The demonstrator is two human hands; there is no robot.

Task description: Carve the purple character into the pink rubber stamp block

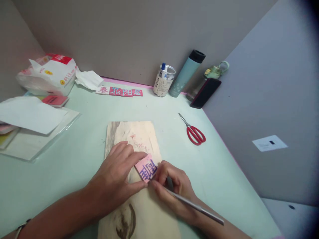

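Over a worn wooden board [143,132], my left hand [119,166] grips a small pink square tile [146,168] by its edges, between thumb and forefinger. A purple character made of straight strokes covers the tile's face. My right hand [174,186] is closed around a slim silver pen-like tool [199,209], held like a pencil. The tool's front end is hidden by my fingers, close to the tile's lower right edge. Faint red marks show on the board above my left hand, and a dark brown ring-like stain lies lower down.
Red-handled scissors [196,134] lie right of the board. Along the back stand lettered pink tiles [122,92], a can of pens [164,81], a blue-green bottle [186,74], a second bottle [216,70] and a phone [206,93]. Papers [32,114] and a tissue pack [53,74] are left.
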